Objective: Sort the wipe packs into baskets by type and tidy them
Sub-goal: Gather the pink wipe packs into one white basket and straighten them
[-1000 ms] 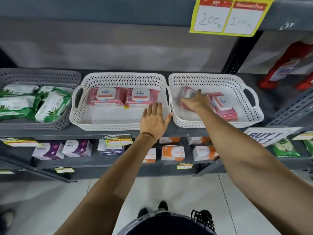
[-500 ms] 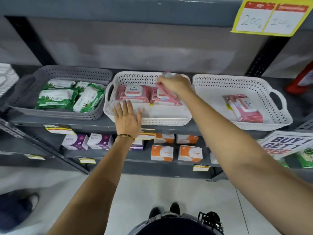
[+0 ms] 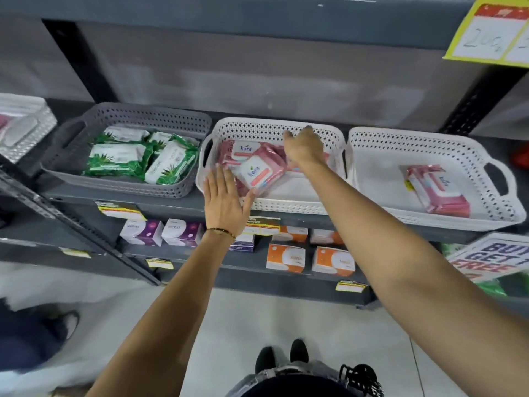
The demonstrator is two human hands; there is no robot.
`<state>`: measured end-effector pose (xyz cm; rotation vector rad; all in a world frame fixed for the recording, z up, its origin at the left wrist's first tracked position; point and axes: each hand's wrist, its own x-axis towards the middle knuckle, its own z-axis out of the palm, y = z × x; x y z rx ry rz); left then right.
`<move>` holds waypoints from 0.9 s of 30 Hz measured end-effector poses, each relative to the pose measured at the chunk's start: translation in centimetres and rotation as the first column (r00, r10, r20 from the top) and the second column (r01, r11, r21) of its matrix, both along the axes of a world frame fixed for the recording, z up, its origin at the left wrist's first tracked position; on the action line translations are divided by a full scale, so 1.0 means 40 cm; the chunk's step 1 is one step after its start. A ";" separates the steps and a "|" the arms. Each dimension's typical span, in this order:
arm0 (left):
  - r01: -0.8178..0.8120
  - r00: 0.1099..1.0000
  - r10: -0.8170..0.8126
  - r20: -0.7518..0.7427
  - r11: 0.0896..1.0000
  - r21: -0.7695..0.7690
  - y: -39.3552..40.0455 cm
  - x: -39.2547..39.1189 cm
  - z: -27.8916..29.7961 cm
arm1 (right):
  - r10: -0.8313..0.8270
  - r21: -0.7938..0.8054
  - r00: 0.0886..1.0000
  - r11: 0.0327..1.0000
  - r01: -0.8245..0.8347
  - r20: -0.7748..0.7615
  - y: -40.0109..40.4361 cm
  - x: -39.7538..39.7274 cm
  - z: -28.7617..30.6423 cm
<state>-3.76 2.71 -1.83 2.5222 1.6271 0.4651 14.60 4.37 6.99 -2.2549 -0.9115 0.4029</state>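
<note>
The middle white basket (image 3: 274, 128) holds pink "kara" wipe packs (image 3: 243, 147). One pink pack (image 3: 259, 171) lies tilted on top of the others near the front. My right hand (image 3: 303, 146) hovers over the basket's back right part with its back towards me and fingers loosely apart; it hides part of a pink pack beneath it. My left hand (image 3: 226, 196) lies flat with spread fingers on the basket's front rim, fingertips touching the tilted pack. The right white basket (image 3: 429, 138) holds one pink pack (image 3: 438, 190). The grey basket (image 3: 148, 114) holds green packs (image 3: 120, 159).
All baskets stand side by side on a grey metal shelf (image 3: 177, 203). Purple boxes (image 3: 160, 232) and orange boxes (image 3: 286, 257) sit on the shelf below. A yellow price sign (image 3: 492, 38) hangs top right. Another person's dark shoe (image 3: 34, 336) is at the lower left.
My right hand brought a pink pack from the right basket into the middle one, where a pack now lies tilted on the others. My left hand slid left along the basket's front rim.
</note>
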 end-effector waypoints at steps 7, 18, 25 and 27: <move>0.282 0.959 -0.282 0.036 0.959 -0.019 -0.089 0.280 0.039 | -0.271 -0.039 0.947 0.959 0.281 0.170 -0.237 0.277 -0.004; 0.342 0.934 -0.345 -0.093 0.939 -0.044 -0.167 0.467 0.021 | -0.235 -0.525 0.949 0.792 0.312 0.209 -0.491 0.552 -0.103; 0.303 0.944 -0.303 -0.127 0.953 -0.023 -0.172 0.474 0.016 | -0.197 -0.496 0.968 0.832 0.248 0.155 -0.495 0.611 -0.147; 0.300 0.945 -0.303 -0.127 0.953 -0.043 -0.169 0.474 0.020 | -0.259 -0.399 0.953 0.866 0.302 0.160 -0.481 0.611 -0.138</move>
